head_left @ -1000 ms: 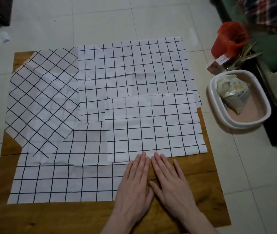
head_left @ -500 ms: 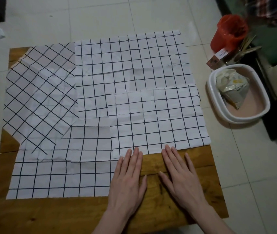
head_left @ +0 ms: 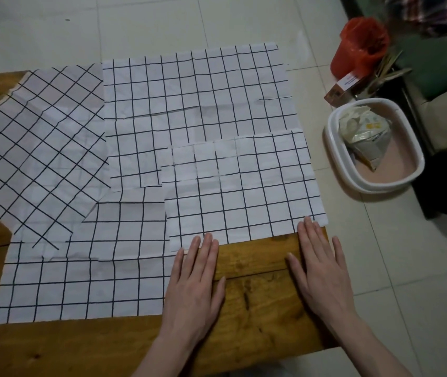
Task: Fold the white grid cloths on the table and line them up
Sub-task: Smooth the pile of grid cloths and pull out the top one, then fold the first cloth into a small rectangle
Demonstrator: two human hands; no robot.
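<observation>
Both hands flat, fingers straight, gripping nothing: left hand [head_left: 195,278] and right hand [head_left: 320,268] fingertips seemingly on nearest grid cloth's [head_left: 244,191] edge.

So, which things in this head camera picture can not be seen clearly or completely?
- Grid cloths: they overlap, so their full outlines and exact count are hidden.
- Wooden table: the cloths cover most of it, and the bottom edge cuts off its near side.
- Box beside the red bag: print too small to read.
- Packet in the white basin: crumpled, label unreadable.
- Top right corner: blurred checked fabric.
</observation>
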